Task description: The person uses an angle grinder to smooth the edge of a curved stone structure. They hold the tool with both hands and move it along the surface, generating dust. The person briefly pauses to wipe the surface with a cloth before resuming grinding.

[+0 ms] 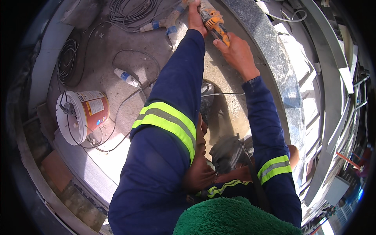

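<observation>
A yellow and black angle grinder [212,19] is held in both hands at the top edge of the view, its front end cut off by the frame. My right hand [239,55] is closed round its rear grip. Further forward, my left hand [196,19] wraps the front part of the tool, its fingers partly hidden. Just right of the grinder runs a long curved grey speckled slab [256,29]. Left of my left hand lie several blue and white plug connectors [171,21] on the dusty floor.
A white bucket [71,117] with a red label and a cable over its rim stands at the left. Coiled cables [131,11] and a loose blue-white connector [127,77] lie on the floor. Metal profiles [333,58] and panels crowd the right. A green towel [235,219] shows below.
</observation>
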### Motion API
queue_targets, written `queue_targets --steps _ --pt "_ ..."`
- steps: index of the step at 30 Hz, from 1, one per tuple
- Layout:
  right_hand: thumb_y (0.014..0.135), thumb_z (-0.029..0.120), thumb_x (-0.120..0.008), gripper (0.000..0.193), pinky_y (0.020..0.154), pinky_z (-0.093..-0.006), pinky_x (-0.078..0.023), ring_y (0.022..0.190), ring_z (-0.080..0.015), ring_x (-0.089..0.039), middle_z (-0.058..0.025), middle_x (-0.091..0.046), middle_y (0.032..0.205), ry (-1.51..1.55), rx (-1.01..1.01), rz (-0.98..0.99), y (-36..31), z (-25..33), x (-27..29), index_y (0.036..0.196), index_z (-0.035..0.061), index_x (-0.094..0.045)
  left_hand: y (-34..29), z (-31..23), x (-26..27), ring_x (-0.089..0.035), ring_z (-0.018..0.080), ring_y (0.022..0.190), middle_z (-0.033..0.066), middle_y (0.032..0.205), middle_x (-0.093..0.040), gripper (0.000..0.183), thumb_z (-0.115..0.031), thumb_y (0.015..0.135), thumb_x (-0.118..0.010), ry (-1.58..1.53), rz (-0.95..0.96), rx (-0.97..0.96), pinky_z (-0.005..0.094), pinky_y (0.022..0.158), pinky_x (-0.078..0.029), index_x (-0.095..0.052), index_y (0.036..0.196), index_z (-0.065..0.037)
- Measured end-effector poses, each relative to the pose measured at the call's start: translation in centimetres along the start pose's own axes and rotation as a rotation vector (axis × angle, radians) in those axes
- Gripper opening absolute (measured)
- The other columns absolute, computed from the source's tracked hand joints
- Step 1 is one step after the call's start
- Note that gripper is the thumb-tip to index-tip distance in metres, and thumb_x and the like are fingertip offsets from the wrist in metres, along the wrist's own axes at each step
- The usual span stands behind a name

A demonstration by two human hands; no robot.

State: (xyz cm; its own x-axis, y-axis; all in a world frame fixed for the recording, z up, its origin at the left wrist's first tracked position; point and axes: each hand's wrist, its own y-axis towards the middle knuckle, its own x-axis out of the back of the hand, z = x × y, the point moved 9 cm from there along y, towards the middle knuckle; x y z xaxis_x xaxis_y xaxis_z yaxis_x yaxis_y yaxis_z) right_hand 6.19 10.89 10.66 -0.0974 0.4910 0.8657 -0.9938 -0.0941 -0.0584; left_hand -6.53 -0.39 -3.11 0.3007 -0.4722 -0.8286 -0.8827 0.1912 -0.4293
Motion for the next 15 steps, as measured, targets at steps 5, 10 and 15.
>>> queue_targets --steps 5,10,15 --pt "0.097 0.051 -0.073 0.063 0.086 -0.0521 -0.056 0.099 -0.0474 -0.073 -0.03 -0.075 0.097 0.001 -0.014 0.015 0.4 -0.1 0.0 0.125 -0.0049 -0.069 0.6 -0.4 -0.9 -0.072 0.0326 0.095 0.015 0.111 -0.07 0.072 -0.066 0.102 -0.053 -0.013 0.103 -0.035 0.0469 0.083 -0.065 -0.06 0.134 -0.002" --pt "0.097 0.051 -0.073 0.062 0.086 -0.0521 -0.056 0.098 -0.0479 -0.073 -0.0301 -0.075 0.097 0.008 -0.012 -0.011 0.4 0.0 0.2 0.124 -0.0049 -0.069 1.4 -0.7 -0.9 -0.072 0.0327 0.095 0.0152 0.109 -0.069 0.069 -0.064 0.103 -0.051 0.001 0.148 -0.045 0.047 0.083 -0.064 -0.061 0.133 -0.003" --pt "0.097 0.05 -0.073 0.061 0.086 -0.0522 -0.056 0.098 -0.048 -0.073 -0.0302 -0.074 0.096 0.011 -0.013 -0.015 0.7 0.0 0.0 0.122 -0.0046 -0.069 1.7 -0.5 -0.6 -0.072 0.033 0.095 0.0159 0.11 -0.07 0.07 -0.065 0.104 -0.047 0.002 0.133 -0.013 0.0474 0.083 -0.064 -0.062 0.131 -0.002"
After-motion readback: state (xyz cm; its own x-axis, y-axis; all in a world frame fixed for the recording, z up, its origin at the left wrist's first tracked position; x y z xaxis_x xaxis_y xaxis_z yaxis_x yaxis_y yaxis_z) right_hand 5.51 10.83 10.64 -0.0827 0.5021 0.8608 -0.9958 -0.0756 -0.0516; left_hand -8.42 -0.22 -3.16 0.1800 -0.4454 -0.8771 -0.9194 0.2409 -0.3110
